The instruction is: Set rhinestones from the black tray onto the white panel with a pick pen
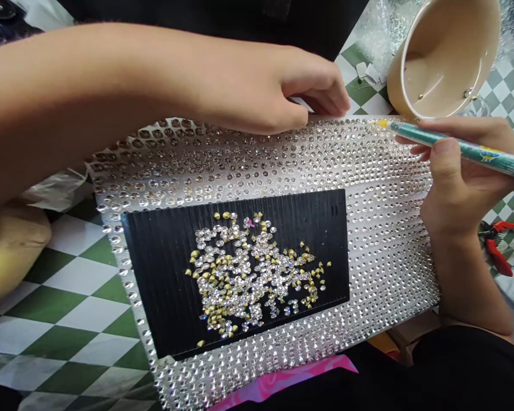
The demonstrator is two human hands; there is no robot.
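A white panel (pixel 385 240) covered in rows of clear rhinestones fills the middle, tilted across my lap. My left hand (pixel 300 85) is closed at its far edge, thumb bent along the top and fingers curled down there. My right hand (pixel 462 182) grips a teal pencil (pixel 437 138) with a yellow tip, which points left, just over the panel's upper right rows. On the panel lies a black ribbed tray (pixel 163 274). Loose rhinestones (pixel 257 268), some clear face up and others showing gold backs, are scattered over it.
A cream bowl (pixel 445 51) lies tipped at the upper right with a few stones inside. Red-handled pliers (pixel 499 251) rest at the right. The cloth (pixel 72 291) is green and white checked. Clear plastic wrap (pixel 389 34) and a black box (pixel 223 23) stand behind.
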